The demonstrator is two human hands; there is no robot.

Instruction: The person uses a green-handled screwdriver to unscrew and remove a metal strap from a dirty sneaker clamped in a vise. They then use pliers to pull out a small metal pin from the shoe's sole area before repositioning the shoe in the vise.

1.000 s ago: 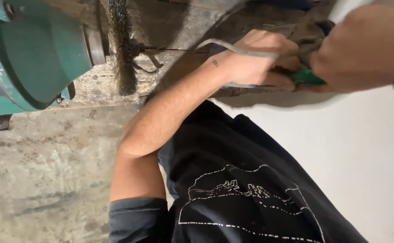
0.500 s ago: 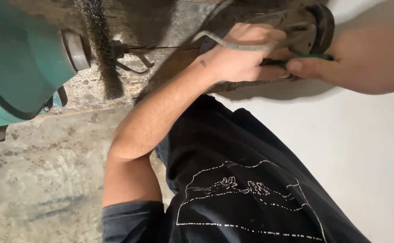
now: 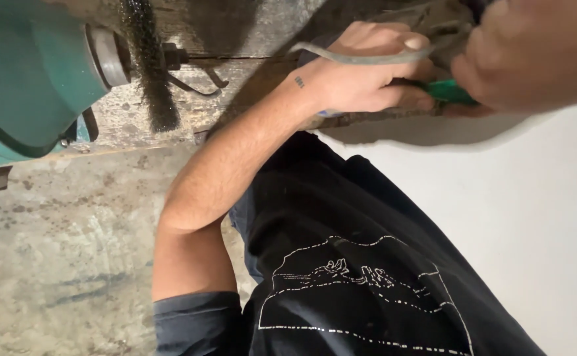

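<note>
My left hand is closed around a curved grey metal strip, which arches over my knuckles and thumb. My right hand, large and blurred at the top right, grips a green-handled tool whose handle touches the fingers of my left hand. Both hands meet over a worn, dirty bench surface. The working end of the tool is hidden behind my hands. My left forearm runs from the lower left up to the hands.
A teal bench grinder with a dark wire brush wheel stands at the upper left. Concrete floor lies below it. A white surface fills the right. My black printed shirt covers the bottom centre.
The view has shifted, so the grinder and wire wheel sit further right and closer. My right hand has moved in closer to my left hand; both hands keep their hold.
</note>
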